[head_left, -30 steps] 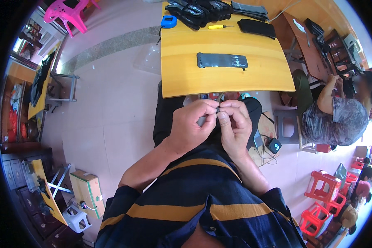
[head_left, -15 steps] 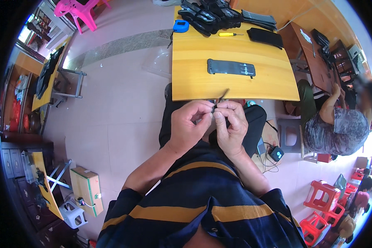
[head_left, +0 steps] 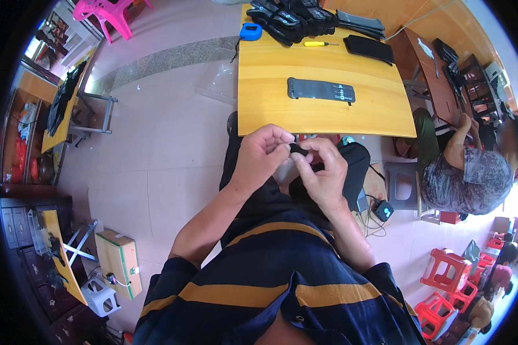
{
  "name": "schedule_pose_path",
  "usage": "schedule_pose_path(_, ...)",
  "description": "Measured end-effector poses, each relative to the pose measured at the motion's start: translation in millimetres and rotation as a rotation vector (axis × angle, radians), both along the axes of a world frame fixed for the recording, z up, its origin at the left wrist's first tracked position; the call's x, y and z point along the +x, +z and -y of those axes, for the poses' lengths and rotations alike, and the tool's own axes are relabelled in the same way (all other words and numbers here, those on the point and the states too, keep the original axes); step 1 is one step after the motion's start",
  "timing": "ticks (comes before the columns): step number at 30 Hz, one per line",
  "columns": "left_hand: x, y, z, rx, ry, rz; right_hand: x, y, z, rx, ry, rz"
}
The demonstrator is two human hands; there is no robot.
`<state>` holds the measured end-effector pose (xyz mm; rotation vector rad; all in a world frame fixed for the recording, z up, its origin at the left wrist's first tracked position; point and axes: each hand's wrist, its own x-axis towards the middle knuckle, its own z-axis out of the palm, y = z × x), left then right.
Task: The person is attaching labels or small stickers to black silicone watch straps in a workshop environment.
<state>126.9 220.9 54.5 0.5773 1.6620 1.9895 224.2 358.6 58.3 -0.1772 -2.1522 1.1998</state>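
My left hand (head_left: 263, 157) and my right hand (head_left: 323, 171) meet above my lap, just off the table's near edge. Between their fingertips is a small black piece (head_left: 297, 149), soft-looking and partly covered by the fingers; its exact kind I cannot make out. Both hands pinch it with thumb and forefinger. Beyond them, on the yellow table (head_left: 265, 115), lies a flat dark grey strip (head_left: 321, 90) with pale printing at its right end and small black tabs at its lower edge.
At the table's far side are a blue tape measure (head_left: 251, 31), a yellow screwdriver (head_left: 315, 43), a pile of black strapped items (head_left: 290, 22) and a black pouch (head_left: 368, 49). A co-worker (head_left: 472, 172) sits to the right. Red stools (head_left: 446, 269) stand at lower right.
A thin dark end that stuck up beyond my fingers is no longer visible, and more of the black piece shows between them. My right hand has turned slightly.
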Motion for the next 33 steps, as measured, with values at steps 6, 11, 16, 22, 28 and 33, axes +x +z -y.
schedule_pose_path(6,-5.3,10.8,-1.6,0.026,0.009,-0.035,2.7,15.3,-16.9,0.105,0.013,0.081)
schedule_pose_path(11,1.8,13.4,-11.2,0.073,-0.030,-0.001,3.4,17.8,-19.0,0.347,-0.043,-0.035)
schedule_pose_path(16,11.9,10.7,-22.9,0.029,-0.024,-0.015,5.1,17.8,-20.7,0.540,-0.133,-0.150)
schedule_pose_path(22,10.3,11.7,-22.3,-0.018,-0.070,-0.029,11.8,19.4,-24.3,0.617,-0.105,-0.126)
schedule_pose_path(28,4.3,14.2,-22.3,-0.002,-0.106,0.020,12.9,19.1,-24.6,0.626,-0.060,-0.095)
schedule_pose_path(33,0.8,11.6,-21.2,-0.036,-0.122,-0.003,14.5,17.3,-24.0,0.624,-0.041,-0.069)
